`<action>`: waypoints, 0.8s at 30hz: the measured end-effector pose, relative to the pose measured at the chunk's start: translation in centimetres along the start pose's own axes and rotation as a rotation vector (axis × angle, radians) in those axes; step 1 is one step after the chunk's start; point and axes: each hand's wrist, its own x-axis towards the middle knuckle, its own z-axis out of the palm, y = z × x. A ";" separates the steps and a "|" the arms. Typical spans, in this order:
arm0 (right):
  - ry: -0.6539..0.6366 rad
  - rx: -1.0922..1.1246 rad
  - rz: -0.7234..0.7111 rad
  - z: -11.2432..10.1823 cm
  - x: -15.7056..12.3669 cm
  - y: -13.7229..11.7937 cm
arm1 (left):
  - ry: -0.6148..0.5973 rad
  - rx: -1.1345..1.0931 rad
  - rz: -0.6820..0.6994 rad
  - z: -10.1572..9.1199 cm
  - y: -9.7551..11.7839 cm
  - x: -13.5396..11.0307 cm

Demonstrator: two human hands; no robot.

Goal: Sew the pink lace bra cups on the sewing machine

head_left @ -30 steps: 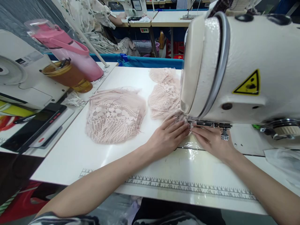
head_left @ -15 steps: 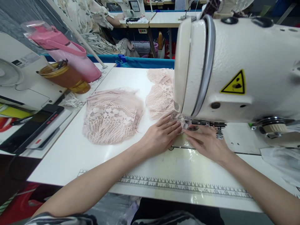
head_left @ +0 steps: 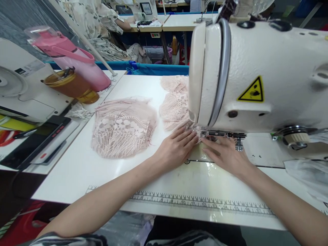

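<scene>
A white sewing machine (head_left: 248, 68) stands over the right part of the table, its needle area low beside my fingers. My left hand (head_left: 176, 145) lies flat with fingers stretched out on pale pink lace fabric (head_left: 174, 109), just left of the presser foot. On the right, my right hand (head_left: 228, 153) rests open, its fingertips at the fabric's near edge and partly hidden under the machine's metal guide (head_left: 220, 134). Part of the lace runs behind the machine head. Another pale pink lace piece (head_left: 120, 131) lies spread on the table to the left.
At the left stand a pink bottle (head_left: 74, 56) and a brown cup (head_left: 70, 85). Below them lies a black device (head_left: 38, 138). A printed ruler (head_left: 200, 204) runs along the table's front edge. White cloth (head_left: 307, 177) lies at the right. Across the way sits another person (head_left: 99, 24).
The view has shifted slightly. My hands stay almost in place at the fabric, with my right fingers moving only a little; the lace pieces look unchanged.
</scene>
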 end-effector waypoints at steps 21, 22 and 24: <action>0.000 -0.055 -0.037 1.1 -0.8 0.2 | 0.012 0.031 -0.041 -0.2 1.5 0.4; 0.000 -0.064 -0.038 1.1 -0.8 0.2 | 0.010 0.015 -0.048 -0.2 1.5 0.4; 0.002 -0.086 -0.033 1.1 -0.8 0.2 | 0.009 -0.009 -0.060 -0.1 1.5 0.5</action>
